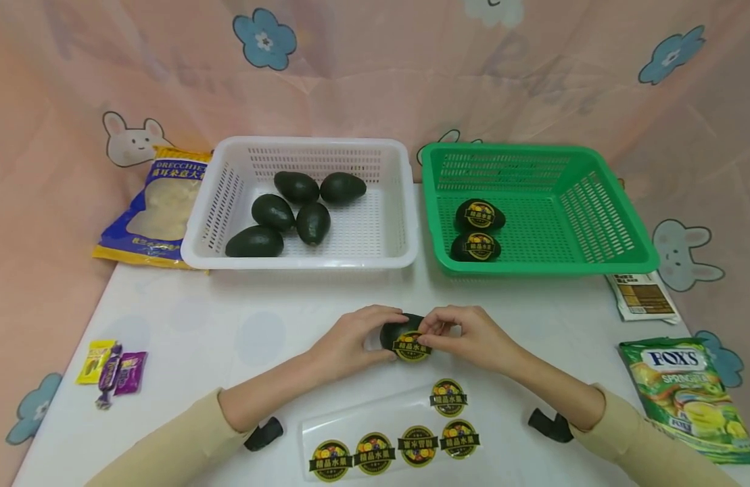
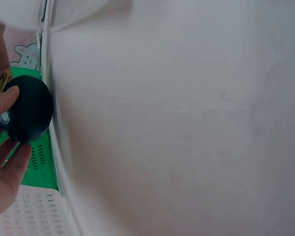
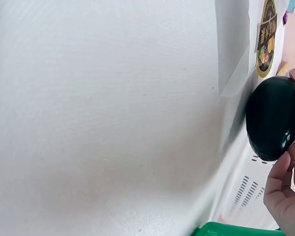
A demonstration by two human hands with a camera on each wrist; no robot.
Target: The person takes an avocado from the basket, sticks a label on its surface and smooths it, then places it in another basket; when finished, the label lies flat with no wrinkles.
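- Left hand (image 1: 353, 338) is part-closed, thumb and fingers curved round the left side of a dark green avocado (image 1: 391, 336).
- Right hand (image 1: 472, 336) has its fingers bent, thumb and forefinger meeting the fruit's right side at the edge of a round black-and-gold sticker (image 1: 413, 350); whether they also pinch the sticker's rim, I cannot tell.
- That avocado sits between the hands, over the white table (image 1: 228, 304), nearer the person than the white basket (image 1: 301, 263) and the green basket (image 1: 542, 268), and just beyond the clear sticker sheet (image 1: 344, 423).
- It should feel fairly dense yet easy for one hand to bear; the skin looks smooth and shiny, so it may roll or slip.
- Its flesh is probably firm but could bruise under hard fingertips, so broad, light pressure suits it.
- Best hold: across the ends or round the bare sides, leaving the sticker face free.
- The sticker is likely thin and floppy, apt to crease on the curve; handle it by the rim.
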